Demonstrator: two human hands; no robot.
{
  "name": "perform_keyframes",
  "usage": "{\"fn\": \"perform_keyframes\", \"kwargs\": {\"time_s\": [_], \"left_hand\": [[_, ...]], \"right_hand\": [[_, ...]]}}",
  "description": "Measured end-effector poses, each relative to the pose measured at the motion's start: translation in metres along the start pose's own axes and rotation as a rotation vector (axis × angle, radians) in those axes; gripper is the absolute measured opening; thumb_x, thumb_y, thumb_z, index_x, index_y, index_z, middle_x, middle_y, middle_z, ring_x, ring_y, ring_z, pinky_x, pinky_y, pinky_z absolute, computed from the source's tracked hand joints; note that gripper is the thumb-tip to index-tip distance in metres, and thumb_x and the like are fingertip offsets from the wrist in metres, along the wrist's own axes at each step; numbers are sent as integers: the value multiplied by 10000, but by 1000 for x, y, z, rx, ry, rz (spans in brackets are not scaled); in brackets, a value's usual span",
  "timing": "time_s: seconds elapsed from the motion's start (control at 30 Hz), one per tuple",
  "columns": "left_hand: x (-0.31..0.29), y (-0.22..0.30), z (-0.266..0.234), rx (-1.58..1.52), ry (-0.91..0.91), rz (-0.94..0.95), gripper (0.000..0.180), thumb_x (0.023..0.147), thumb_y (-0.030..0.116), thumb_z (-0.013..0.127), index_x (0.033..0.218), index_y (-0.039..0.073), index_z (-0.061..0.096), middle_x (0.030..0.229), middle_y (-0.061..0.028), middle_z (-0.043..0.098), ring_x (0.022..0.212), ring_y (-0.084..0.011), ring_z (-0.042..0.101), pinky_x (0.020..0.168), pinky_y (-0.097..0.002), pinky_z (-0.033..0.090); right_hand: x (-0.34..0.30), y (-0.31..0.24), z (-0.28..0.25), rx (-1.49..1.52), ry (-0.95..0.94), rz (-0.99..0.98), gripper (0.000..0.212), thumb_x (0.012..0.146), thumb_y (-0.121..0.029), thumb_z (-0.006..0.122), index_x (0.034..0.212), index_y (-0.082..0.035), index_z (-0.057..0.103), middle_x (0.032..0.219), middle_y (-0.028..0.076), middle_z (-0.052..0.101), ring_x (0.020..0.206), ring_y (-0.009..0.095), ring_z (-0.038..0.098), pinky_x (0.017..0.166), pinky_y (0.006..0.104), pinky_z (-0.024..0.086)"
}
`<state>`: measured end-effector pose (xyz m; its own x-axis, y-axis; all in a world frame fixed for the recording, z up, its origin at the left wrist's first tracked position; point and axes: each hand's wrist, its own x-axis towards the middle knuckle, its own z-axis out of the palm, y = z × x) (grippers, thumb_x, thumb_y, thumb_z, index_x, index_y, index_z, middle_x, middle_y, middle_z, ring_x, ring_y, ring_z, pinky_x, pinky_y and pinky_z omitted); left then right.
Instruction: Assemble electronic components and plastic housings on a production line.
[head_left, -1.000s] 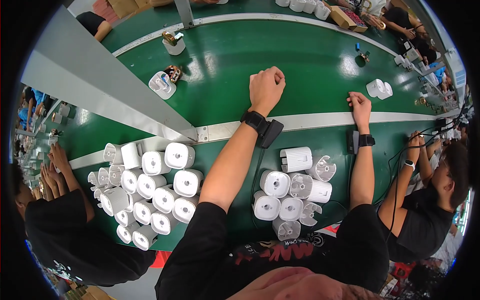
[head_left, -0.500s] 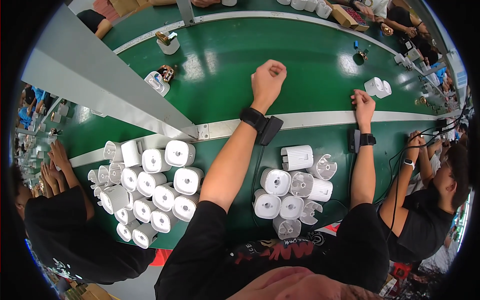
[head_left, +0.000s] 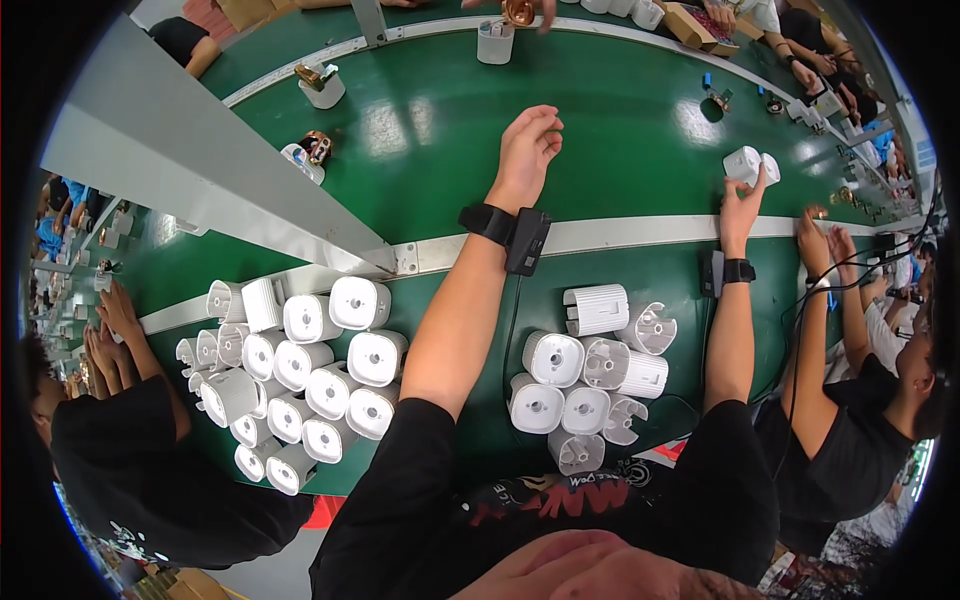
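Note:
My left hand (head_left: 528, 155) hovers over the green work surface beyond the metal rail, fingers loosely bent and apart, holding nothing. Farther right, my right hand (head_left: 740, 205) has its thumb and fingers spread at the near side of two white plastic housings (head_left: 741, 162). Its fingertips overlap them in view; whether they touch I cannot tell. Each wrist wears a black strap with a small black box. Between my forearms stands a group of ribbed white housings (head_left: 584, 408), and left of my left arm is a larger cluster of them (head_left: 327, 393).
A grey metal post (head_left: 230, 160) rises at the left from the pale rail (head_left: 590, 235). White housings with copper-coloured parts (head_left: 318, 148) sit beyond it. At the far edge a co-worker's hand is by another such housing (head_left: 495, 45). Black cables (head_left: 800, 330) hang at the right, near a co-worker's arms.
My right hand has reached forward to the two white housings. The left hand's fingers have loosened. Items beyond the rail have shifted slightly left, and a housing with a co-worker's hand appears at the far edge.

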<state>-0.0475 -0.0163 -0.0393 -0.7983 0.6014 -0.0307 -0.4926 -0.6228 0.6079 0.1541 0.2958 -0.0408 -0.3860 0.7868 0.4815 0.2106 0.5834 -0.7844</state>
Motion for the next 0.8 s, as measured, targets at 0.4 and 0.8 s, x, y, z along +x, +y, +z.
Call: {"fn": "perform_keyframes", "kwargs": {"time_s": [0.4,0.8], "left_hand": [[2,0,-7,95,-20,38,160,949,125,567,1085,45,592,945,-25,600,837,-118,560,796,-263,454],[-9,-9,30,668,-291,203,422,797,188,755,1159,54,584,1054,-73,605,1013,-212,562,903,-310,455]], "right_hand": [[10,12,1,-528,182,-277,301,836,-120,716,1113,-52,620,764,53,561,720,202,559,715,339,480],[-44,-93,36,146,-677,-253,122,844,-51,706,941,-41,631,910,-8,564,740,54,514,602,191,397]]}}
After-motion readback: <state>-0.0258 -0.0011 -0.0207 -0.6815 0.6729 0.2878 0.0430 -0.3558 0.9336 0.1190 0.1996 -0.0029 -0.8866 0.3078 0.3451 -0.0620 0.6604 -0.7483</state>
